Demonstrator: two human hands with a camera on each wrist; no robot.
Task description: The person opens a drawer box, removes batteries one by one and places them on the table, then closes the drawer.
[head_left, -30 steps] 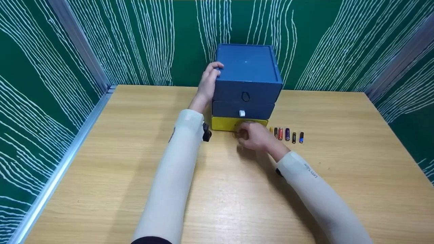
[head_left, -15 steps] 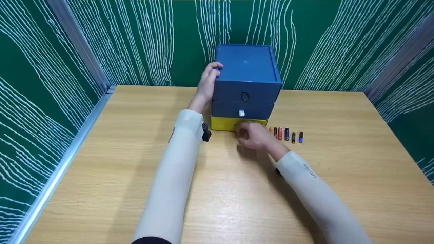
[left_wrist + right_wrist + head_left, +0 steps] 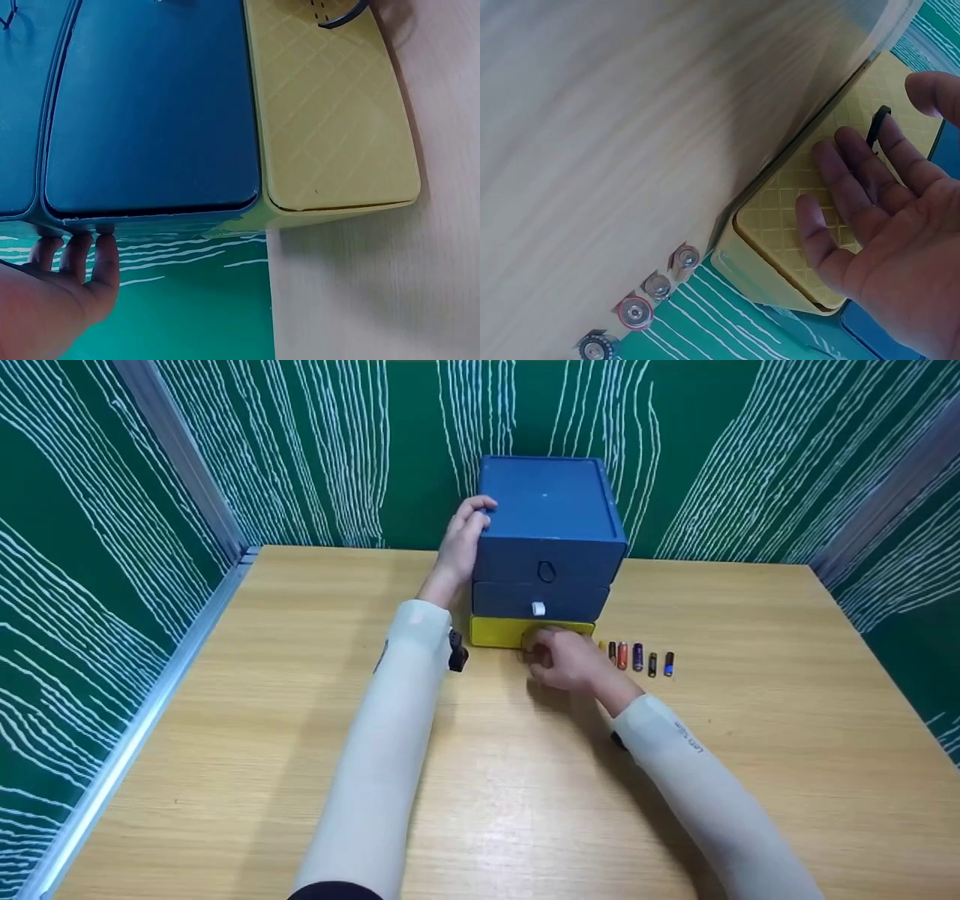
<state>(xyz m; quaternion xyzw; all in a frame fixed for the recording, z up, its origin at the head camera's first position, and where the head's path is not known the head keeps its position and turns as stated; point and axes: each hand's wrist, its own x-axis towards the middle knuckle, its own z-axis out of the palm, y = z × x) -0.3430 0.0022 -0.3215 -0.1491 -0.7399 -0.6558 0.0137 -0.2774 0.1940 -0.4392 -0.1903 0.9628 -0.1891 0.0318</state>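
A blue drawer unit (image 3: 551,502) with two dark blue drawers above a yellow drawer (image 3: 491,632) stands at the back of the table. All its drawers sit closed. My left hand (image 3: 459,547) rests against the unit's left side, thumb hidden in the head view; in the left wrist view its fingers (image 3: 105,259) touch that side. Low at the front is my right hand (image 3: 570,660). In the right wrist view, its index finger is hooked at the black loop handle (image 3: 877,127) of the yellow drawer; the thumb stands apart and the other fingers lie near the drawer front.
Several batteries (image 3: 637,656) stand in a row on the wooden table (image 3: 480,780), right of the drawers. The middle drawer has a white pull (image 3: 538,609), the top one a black loop (image 3: 546,572). A green wall (image 3: 412,450) with white lines rises behind.
Both hands and the drawers keep their places; only the head view shifts very slightly.
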